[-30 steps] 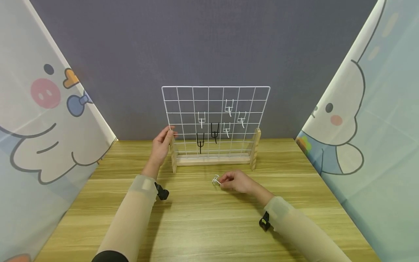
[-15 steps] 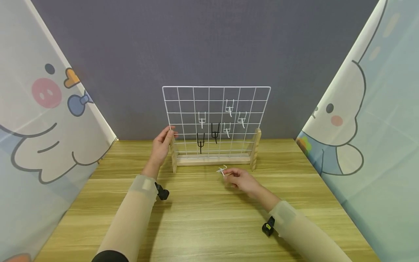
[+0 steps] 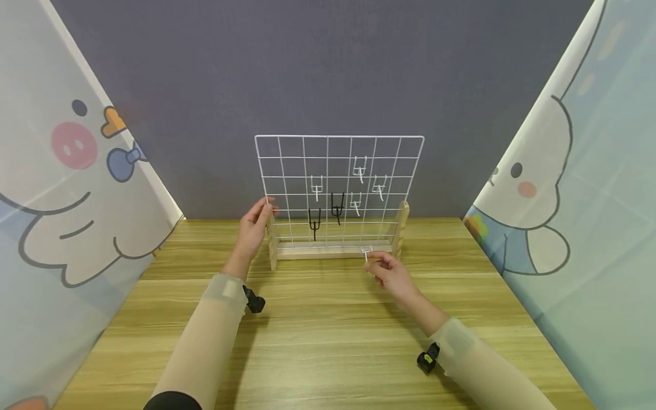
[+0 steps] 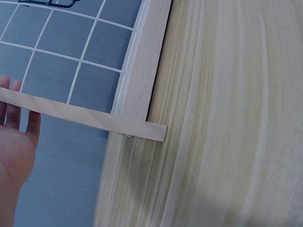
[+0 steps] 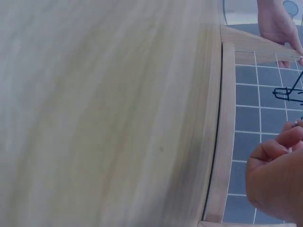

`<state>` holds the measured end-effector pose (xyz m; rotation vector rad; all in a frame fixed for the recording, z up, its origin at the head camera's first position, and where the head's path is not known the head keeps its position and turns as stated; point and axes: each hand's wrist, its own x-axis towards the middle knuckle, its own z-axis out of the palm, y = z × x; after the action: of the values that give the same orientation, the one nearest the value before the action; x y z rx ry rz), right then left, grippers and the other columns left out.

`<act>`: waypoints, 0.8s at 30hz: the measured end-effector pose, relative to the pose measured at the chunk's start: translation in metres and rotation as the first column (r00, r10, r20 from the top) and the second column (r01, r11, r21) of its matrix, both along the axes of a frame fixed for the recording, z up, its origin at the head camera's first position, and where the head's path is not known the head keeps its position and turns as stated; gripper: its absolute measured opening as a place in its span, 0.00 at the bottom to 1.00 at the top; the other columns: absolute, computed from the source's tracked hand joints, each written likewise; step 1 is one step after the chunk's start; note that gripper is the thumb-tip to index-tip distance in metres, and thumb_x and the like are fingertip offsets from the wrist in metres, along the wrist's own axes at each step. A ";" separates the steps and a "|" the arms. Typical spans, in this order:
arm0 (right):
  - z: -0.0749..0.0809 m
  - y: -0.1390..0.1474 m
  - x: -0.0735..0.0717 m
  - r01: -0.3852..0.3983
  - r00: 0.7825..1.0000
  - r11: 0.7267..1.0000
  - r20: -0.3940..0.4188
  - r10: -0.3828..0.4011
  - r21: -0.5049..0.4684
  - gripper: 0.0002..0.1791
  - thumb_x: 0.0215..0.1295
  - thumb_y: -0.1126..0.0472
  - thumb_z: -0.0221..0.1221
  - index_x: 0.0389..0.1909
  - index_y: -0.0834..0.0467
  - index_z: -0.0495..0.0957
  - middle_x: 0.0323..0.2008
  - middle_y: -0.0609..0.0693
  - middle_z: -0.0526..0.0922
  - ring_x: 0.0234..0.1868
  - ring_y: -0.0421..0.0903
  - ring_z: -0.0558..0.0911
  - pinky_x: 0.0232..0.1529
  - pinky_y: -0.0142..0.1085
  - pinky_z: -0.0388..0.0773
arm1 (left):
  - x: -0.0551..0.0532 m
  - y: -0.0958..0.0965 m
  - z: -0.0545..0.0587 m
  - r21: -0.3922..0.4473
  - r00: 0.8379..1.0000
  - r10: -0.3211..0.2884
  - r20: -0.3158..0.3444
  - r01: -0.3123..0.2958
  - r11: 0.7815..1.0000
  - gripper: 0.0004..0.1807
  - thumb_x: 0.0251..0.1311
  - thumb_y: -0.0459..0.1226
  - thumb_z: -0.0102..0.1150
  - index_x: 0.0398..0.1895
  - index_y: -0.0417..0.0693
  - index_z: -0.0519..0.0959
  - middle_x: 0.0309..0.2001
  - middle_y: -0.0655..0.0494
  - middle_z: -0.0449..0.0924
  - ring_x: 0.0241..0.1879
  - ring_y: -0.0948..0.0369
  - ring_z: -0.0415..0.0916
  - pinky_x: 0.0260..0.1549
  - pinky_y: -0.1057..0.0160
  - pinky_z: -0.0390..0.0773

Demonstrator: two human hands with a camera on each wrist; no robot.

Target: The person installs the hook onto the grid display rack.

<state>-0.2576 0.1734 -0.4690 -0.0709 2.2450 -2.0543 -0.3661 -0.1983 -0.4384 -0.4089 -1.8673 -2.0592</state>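
A white wire grid rack (image 3: pixel 338 136) stands upright in a wooden base with a post at each side. My left hand (image 3: pixel 252 229) holds the left wooden post (image 3: pixel 271 242), its fingertips showing behind the post in the left wrist view. Between thumb and fingers, my right hand (image 3: pixel 393 279) pinches a white hook (image 3: pixel 366 254) by its prong, in front of the base bar's right part. Several white hooks, one of them a hook (image 3: pixel 360 169) high on the right, hang on the grid. Two black hooks, one a lower-left hook (image 3: pixel 315 225), hang there too.
The rack is near the back of a wood-grain table (image 3: pixel 318 336). Behind it rises a dark grey wall panel (image 3: pixel 328 68). Cartoon-printed sheets flank both sides, such as the right sheet (image 3: pixel 589 188). A right wooden post (image 3: pixel 401 228) is close to my right hand.
My right hand has carried the white hook to the right and up from the tabletop towards the grid's lower edge, turning it. The left hand stays on the post.
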 end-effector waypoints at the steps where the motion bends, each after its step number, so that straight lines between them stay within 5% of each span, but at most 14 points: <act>1: 0.001 0.001 0.000 0.008 1.000 1.000 -0.002 -0.008 -0.003 0.15 0.80 0.63 0.64 0.62 0.58 0.81 0.36 0.41 0.81 0.27 0.37 0.71 0.29 0.30 0.67 | 0.000 0.000 0.000 -0.004 1.000 0.000 0.002 0.000 1.000 0.19 0.87 0.38 0.51 0.71 0.39 0.78 0.45 0.74 0.89 0.49 0.70 0.85 0.67 0.58 0.77; 7: 0.008 0.007 -0.006 0.040 0.999 0.998 -0.025 -0.041 -0.040 0.15 0.80 0.63 0.64 0.63 0.58 0.81 0.36 0.41 0.82 0.26 0.36 0.70 0.29 0.29 0.67 | 0.001 0.002 0.000 -0.002 1.000 0.005 -0.010 -0.005 1.000 0.23 0.87 0.38 0.51 0.73 0.28 0.73 0.45 0.74 0.88 0.49 0.68 0.86 0.69 0.54 0.77; 15: 0.015 0.009 -0.018 0.062 0.997 0.992 -0.028 -0.066 -0.107 0.21 0.81 0.61 0.63 0.69 0.62 0.77 0.36 0.40 0.83 0.23 0.35 0.67 0.26 0.29 0.64 | -0.002 0.001 -0.002 -0.023 1.000 0.015 -0.010 -0.016 1.000 0.19 0.87 0.39 0.52 0.70 0.40 0.79 0.48 0.67 0.89 0.49 0.70 0.86 0.60 0.70 0.78; 20: 0.018 0.010 -0.027 0.081 0.996 0.989 -0.031 -0.086 -0.122 0.23 0.81 0.62 0.63 0.71 0.63 0.75 0.35 0.40 0.82 0.23 0.34 0.66 0.27 0.29 0.63 | -0.001 0.001 -0.002 -0.015 1.000 0.014 -0.012 -0.014 1.000 0.23 0.87 0.40 0.52 0.72 0.30 0.75 0.52 0.52 0.90 0.51 0.62 0.87 0.61 0.70 0.78; 24: 0.020 0.009 -0.034 0.079 0.996 0.988 -0.040 -0.085 -0.134 0.26 0.81 0.63 0.62 0.74 0.64 0.73 0.36 0.40 0.81 0.22 0.34 0.66 0.27 0.30 0.62 | 0.000 0.001 -0.001 -0.013 1.000 0.015 -0.007 -0.016 1.000 0.23 0.87 0.40 0.52 0.72 0.31 0.75 0.50 0.55 0.90 0.51 0.62 0.87 0.60 0.70 0.78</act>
<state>-0.2915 0.1824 -0.4491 -0.0351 2.1696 -2.2647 -0.3660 -0.1968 -0.4392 -0.4031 -1.8754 -2.0337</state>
